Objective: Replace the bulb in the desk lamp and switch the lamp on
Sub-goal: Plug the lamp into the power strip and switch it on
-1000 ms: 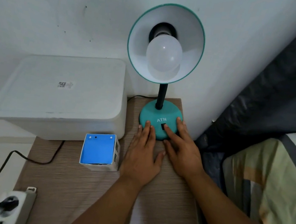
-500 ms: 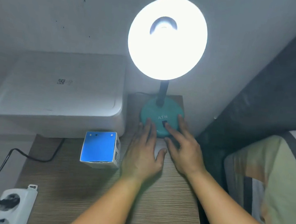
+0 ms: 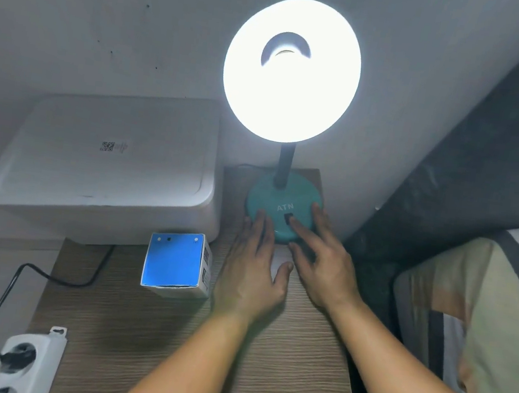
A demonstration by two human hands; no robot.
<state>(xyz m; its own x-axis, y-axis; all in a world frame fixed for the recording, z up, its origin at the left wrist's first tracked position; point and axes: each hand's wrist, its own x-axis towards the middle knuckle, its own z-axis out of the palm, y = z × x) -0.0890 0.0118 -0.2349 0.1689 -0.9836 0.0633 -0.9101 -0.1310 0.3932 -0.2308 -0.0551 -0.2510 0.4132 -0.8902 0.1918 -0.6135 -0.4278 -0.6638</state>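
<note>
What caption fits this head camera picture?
Lit teal desk lamp: right hand at its base switch, left hand flat beside it.

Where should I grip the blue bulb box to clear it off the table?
Take the blue bulb box by its left and right walls, coming from above and the near side. It stands upright with its blue face up and flat sides. The white container blocks the far side, and the left hand lies close on its right, so move that first.

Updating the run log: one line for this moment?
lamp: lit | right hand: finger at base switch | left hand: flat, steadying base | bulb box: on table
</note>
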